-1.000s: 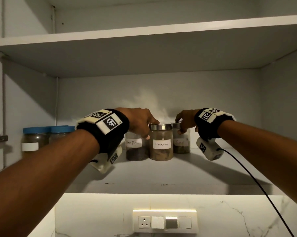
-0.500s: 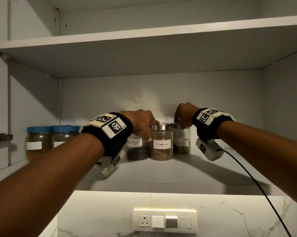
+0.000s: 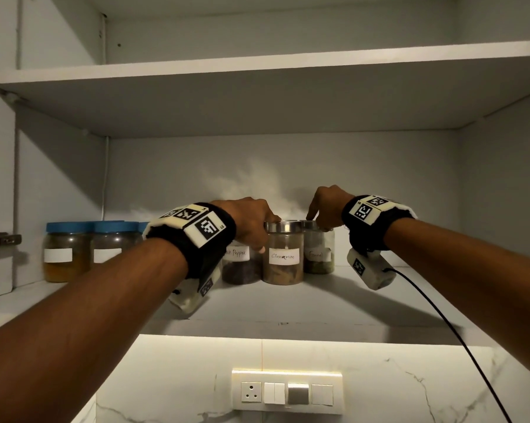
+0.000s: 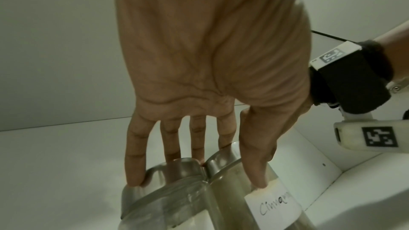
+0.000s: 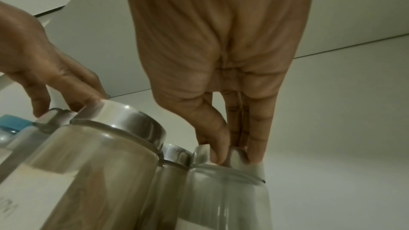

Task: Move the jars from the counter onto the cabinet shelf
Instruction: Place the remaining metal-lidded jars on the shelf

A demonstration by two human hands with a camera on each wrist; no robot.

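Three steel-lidded glass jars stand close together on the lower cabinet shelf [image 3: 288, 303]: black pepper [image 3: 239, 267], cinnamon [image 3: 283, 261] and fennel [image 3: 318, 257]. My left hand [image 3: 257, 230] arches over the black pepper lid. In the left wrist view its fingers [image 4: 132, 172] reach straight down around that lid and the thumb touches the cinnamon jar [image 4: 274, 205] above its label. My right hand [image 3: 321, 221] pinches the fennel jar [image 5: 223, 195] by its lid between thumb and fingertips [image 5: 254, 153]. Another steel lid [image 5: 177, 153] shows behind, between cinnamon and fennel.
Two blue-lidded jars [image 3: 68, 251] stand at the shelf's left end. The upper shelf [image 3: 257, 96] hangs overhead. Bare shelf lies right of the fennel jar and in front of the group. A black cable [image 3: 440, 325] trails from my right wrist. A switch panel [image 3: 286, 392] sits on the wall below.
My right hand has risen from cupping the fennel lid to pinching it with the fingertips, knuckles higher. My left hand has stayed on the black pepper lid. The jars have not visibly moved.
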